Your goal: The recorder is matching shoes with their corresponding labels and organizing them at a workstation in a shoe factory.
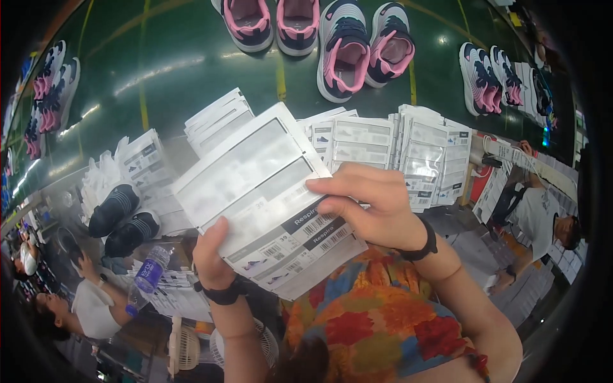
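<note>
Gripping a fanned stack of white shoe labels (268, 198), the left hand (211, 255) clamps its lower edge while the right hand (370, 204) pinches the stack's right side; pink-and-navy sneakers (364, 51) lie beyond both hands.

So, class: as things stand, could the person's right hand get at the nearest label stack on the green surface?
Probably not right away: the right hand is pinching the held labels, though nothing lies between it and the label stack just beyond.
</note>
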`<state>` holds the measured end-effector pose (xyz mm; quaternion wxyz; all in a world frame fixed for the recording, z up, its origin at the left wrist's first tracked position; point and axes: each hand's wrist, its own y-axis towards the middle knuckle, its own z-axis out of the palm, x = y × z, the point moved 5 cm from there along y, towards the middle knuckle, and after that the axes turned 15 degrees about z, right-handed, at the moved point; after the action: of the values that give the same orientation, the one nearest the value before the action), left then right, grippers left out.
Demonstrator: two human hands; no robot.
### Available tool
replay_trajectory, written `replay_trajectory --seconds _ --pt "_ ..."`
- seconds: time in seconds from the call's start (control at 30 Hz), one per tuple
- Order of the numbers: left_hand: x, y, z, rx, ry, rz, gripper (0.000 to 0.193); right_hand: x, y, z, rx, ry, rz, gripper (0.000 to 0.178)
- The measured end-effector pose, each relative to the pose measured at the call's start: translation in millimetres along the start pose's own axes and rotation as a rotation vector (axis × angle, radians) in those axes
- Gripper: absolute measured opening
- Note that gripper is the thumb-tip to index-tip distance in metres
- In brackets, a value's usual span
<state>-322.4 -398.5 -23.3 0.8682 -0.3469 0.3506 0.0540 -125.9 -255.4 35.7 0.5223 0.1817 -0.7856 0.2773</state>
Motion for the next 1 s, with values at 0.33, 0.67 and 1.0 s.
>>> replay_trajectory --seconds 0.33,0.67,1.0 --pt "12.1 9.2 53.4 -0.043 -0.079 -0.126 0.047 9.1 -19.2 -19.4 -0.226 -0.139 -0.239 0.038" --pt "12.1 12.1 65.1 -0.017 -0.159 -0.186 0.048 4.6 -28.5 -24.6 -0.312 -0.277 -0.292 0.042" --pt "3.7 37.7 53.6 -0.082 0.316 0.206 0.046 7.9 -41.2 -47.7 -0.219 -0.268 -0.233 0.024"
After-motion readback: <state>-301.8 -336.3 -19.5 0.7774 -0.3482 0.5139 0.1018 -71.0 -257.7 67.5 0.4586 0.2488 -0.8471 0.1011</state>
